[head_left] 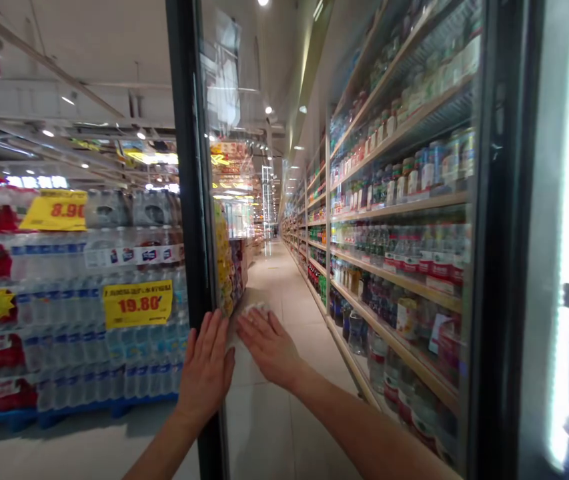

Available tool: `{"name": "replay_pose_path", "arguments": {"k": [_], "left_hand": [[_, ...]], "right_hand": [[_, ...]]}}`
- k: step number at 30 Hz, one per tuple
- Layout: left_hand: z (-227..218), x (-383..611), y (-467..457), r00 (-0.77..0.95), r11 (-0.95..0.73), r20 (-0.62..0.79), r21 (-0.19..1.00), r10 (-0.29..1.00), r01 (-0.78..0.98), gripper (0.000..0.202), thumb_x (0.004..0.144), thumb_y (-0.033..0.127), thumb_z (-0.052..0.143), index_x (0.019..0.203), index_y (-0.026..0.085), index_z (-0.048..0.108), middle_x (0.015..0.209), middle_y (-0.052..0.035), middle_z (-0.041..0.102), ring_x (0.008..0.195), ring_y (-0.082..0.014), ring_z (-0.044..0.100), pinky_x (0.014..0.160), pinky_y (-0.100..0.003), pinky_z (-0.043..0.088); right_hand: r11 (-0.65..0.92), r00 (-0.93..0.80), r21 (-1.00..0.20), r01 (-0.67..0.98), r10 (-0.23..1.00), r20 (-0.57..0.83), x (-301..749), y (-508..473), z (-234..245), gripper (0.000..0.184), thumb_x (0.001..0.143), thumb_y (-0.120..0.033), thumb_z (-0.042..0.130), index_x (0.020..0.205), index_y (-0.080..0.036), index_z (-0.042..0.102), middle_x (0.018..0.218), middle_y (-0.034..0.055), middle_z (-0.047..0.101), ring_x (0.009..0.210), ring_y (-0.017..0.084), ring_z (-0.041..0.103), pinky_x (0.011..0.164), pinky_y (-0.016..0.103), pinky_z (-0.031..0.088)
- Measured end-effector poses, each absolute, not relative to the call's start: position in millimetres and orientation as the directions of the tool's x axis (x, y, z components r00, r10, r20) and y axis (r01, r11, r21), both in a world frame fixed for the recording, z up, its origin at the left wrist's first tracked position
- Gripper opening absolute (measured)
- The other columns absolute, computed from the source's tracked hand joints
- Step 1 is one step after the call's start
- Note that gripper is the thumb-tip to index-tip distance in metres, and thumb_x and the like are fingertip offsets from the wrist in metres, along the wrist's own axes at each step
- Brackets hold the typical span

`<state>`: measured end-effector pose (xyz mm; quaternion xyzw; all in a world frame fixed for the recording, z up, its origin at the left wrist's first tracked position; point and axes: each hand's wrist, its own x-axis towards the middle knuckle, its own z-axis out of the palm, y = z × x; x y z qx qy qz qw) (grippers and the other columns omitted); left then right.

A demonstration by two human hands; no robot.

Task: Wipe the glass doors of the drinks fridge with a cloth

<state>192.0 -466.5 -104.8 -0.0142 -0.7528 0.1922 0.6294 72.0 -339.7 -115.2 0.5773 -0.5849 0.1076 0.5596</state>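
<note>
An upright glass door [289, 373] with a black frame [189, 200] stands directly before me. My left hand [207, 367] lies on the left upright of that frame, its fingers stretched out and holding nothing. Just to its right, my right hand [269, 343] is pressed to the glass near the frame. Under its fingers a crumpled white cloth or tissue [257, 308] pokes out; most of it is hidden, so I cannot tell which it is.
Stacked packs of bottled water [74, 360] stand left on a blue pallet [54, 417], with yellow price signs [138, 303]. Shelves of bottles and cans [404, 180] and an aisle floor [271, 267] show in the glass. At far right glows a vertical light strip [567, 267].
</note>
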Motion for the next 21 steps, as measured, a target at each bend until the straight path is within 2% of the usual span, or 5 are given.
{"name": "replay_pose_path", "arguments": {"k": [4,6,12,18,21], "left_hand": [[-107,203,-475,-0.211,0.93,0.948,-0.284,0.236,-0.232,0.067,0.086,0.016,0.044,0.146,0.014,0.014,0.148,-0.0136,0.028,0.14,-0.0207,0.019,0.114,-0.042,0.018],[-110,207,-481,-0.225,0.927,0.945,-0.29,0.238,-0.237,0.067,0.086,0.017,0.044,0.146,0.014,0.014,0.148,-0.0138,0.028,0.14,-0.0209,0.019,0.114,-0.042,0.018],[-115,209,-484,-0.229,0.934,0.955,-0.246,0.188,-0.26,0.068,0.086,0.016,0.044,0.146,0.017,0.011,0.15,-0.0131,0.025,0.139,-0.0232,0.021,0.112,-0.045,0.022],[-104,203,-482,-0.207,0.936,0.956,-0.255,0.207,-0.241,0.067,0.086,0.016,0.043,0.146,0.016,0.012,0.15,-0.0137,0.026,0.139,-0.0239,0.021,0.112,-0.045,0.023],[-97,201,-483,-0.185,0.944,0.966,-0.222,0.179,-0.243,0.068,0.085,0.015,0.044,0.146,0.016,0.014,0.149,-0.0149,0.027,0.139,-0.0243,0.021,0.112,-0.047,0.023]], "right_hand": [[0.146,0.443,0.677,-0.722,-0.654,0.613,82,-340,-171,0.033,0.093,-0.022,0.04,0.121,-0.016,0.056,0.14,0.0003,0.048,0.136,0.015,0.031,0.11,0.033,0.037],[0.117,0.473,0.703,-0.701,-0.661,0.582,83,-343,-178,0.032,0.093,-0.023,0.04,0.12,-0.016,0.056,0.139,-0.0009,0.049,0.135,0.014,0.032,0.109,0.032,0.038],[0.24,0.372,0.599,-0.764,-0.594,0.713,85,-369,-106,0.035,0.093,-0.02,0.039,0.126,-0.015,0.05,0.142,0.0043,0.045,0.137,0.021,0.029,0.11,0.043,0.036],[0.115,0.572,0.76,-0.64,-0.589,0.571,75,-371,-78,0.031,0.094,-0.021,0.038,0.118,-0.014,0.057,0.137,0.004,0.05,0.135,0.018,0.034,0.111,0.039,0.033],[0.195,0.532,0.71,-0.676,-0.538,0.654,73,-376,-49,0.033,0.094,-0.02,0.035,0.121,-0.016,0.055,0.137,0.0022,0.05,0.135,0.02,0.033,0.111,0.045,0.032]]}}
